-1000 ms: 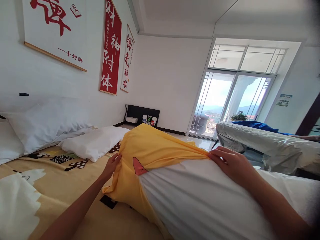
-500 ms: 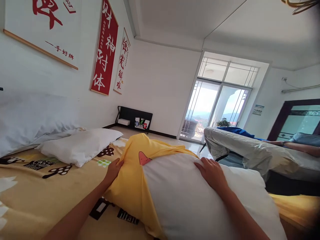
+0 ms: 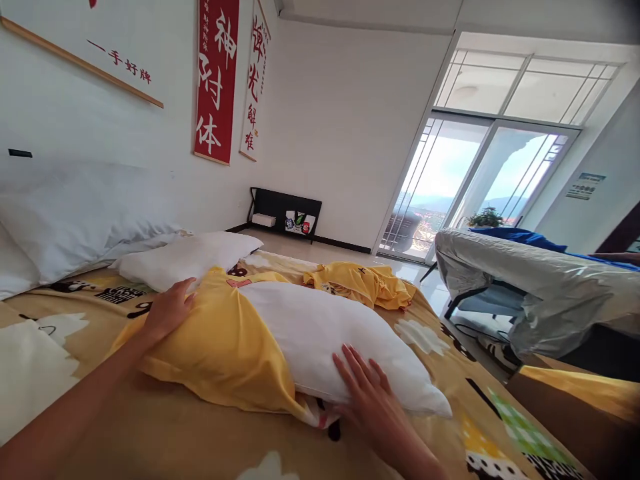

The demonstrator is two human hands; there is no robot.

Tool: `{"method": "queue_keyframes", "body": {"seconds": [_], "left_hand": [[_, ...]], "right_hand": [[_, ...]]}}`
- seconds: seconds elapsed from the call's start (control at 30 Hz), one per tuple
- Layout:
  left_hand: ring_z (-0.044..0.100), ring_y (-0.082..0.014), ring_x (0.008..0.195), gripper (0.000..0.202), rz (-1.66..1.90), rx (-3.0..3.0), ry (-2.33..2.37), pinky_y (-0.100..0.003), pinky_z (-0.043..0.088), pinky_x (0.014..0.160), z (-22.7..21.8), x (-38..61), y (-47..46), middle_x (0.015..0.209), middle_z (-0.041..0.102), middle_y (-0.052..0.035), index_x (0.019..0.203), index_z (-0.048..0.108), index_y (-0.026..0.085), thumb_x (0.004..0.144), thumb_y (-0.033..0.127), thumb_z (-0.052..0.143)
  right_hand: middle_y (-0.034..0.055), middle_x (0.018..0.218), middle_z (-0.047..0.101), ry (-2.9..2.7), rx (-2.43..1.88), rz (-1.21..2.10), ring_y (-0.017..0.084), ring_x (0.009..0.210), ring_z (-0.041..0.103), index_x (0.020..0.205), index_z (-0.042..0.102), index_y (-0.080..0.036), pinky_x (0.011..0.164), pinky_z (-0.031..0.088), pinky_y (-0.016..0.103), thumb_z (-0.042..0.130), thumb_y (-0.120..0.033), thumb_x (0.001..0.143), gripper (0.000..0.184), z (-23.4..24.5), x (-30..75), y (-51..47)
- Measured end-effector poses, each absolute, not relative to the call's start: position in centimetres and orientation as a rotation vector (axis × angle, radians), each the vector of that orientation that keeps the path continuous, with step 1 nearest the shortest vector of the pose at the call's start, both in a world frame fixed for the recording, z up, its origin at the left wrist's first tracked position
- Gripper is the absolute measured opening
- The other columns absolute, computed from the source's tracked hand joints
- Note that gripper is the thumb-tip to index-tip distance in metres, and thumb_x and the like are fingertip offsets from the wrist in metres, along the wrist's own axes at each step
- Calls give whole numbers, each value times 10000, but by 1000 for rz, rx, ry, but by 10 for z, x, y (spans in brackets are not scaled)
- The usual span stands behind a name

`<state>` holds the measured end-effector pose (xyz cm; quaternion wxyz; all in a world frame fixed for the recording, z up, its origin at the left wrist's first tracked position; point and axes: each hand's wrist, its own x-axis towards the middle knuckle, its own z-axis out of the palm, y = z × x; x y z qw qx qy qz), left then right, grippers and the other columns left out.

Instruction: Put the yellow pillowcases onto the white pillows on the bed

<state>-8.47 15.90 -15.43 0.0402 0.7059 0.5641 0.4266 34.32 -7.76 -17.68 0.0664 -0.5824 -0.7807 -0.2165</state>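
Note:
A white pillow [image 3: 320, 327] lies flat on the bed, its left part inside a yellow pillowcase [image 3: 225, 347] with a small pink figure near the top edge. The pillow's right half sticks out bare. At the case's upper left, my left hand [image 3: 170, 310] is closed on the fabric, its fingertips partly hidden. My right hand [image 3: 367, 393] rests on the near side of the bare pillow, with fingers stretched out and slightly apart. Behind the pillow is a crumpled yellow cloth [image 3: 363, 283] with printed figures.
More white pillows [image 3: 185, 257] lie at the bed's left by the wall. The tan patterned bedsheet [image 3: 210, 440] spreads underneath. Right of the bed stand a plastic-covered table [image 3: 540, 267] with blue cloth and a cardboard box [image 3: 555, 407]. A low black shelf [image 3: 285, 213] stands at the far wall.
The pillow now lies flatter on the bed, uncovering the yellow cloth behind it. My right hand has moved from its top edge to its near side. My view has tipped down.

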Motion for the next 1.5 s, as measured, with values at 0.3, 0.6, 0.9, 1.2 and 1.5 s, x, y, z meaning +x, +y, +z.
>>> {"method": "queue_keyframes", "body": {"seconds": [0.3,0.6,0.9,1.2,1.5], "left_hand": [[433,-292,1286,562,543,3154,456,-434,272,1076,-174,44,31,1400,482,-125,1361,457,252,874,527,517],[644,-268,738,365,226,3165,1046,-424,419,841,-158,65,32,736,684,-114,772,687,154,740,518,689],[664,-346,844,402,221,2966,1034,-453,450,757,-132,125,-19,933,698,-206,994,676,120,794,465,630],[681,-322,800,367,203,3012,774,-389,493,648,-140,159,-13,862,697,-185,939,671,114,892,417,470],[605,-218,631,313,650,2784,1138,-290,364,566,-140,108,64,659,628,-68,763,578,183,846,464,469]], "right_hand": [[95,1398,503,-2026,-1651,-1193,252,1244,504,1520,167,-272,934,325,418,300,12,812,774,-228,378,-106],[60,1022,696,-2179,-1310,-1164,184,928,624,1293,540,-187,854,361,355,352,50,747,624,-155,376,-48],[46,775,668,-2369,-1177,-1417,185,718,581,1140,624,-157,821,366,368,418,-49,869,358,-69,310,-22],[72,883,699,-2379,-1311,-1067,181,784,634,1072,661,-169,765,422,340,444,-50,863,324,-150,332,-25],[57,1155,684,-2405,-1381,-565,211,1014,661,1224,624,-226,819,521,298,530,-474,899,420,-181,379,-124]]}}
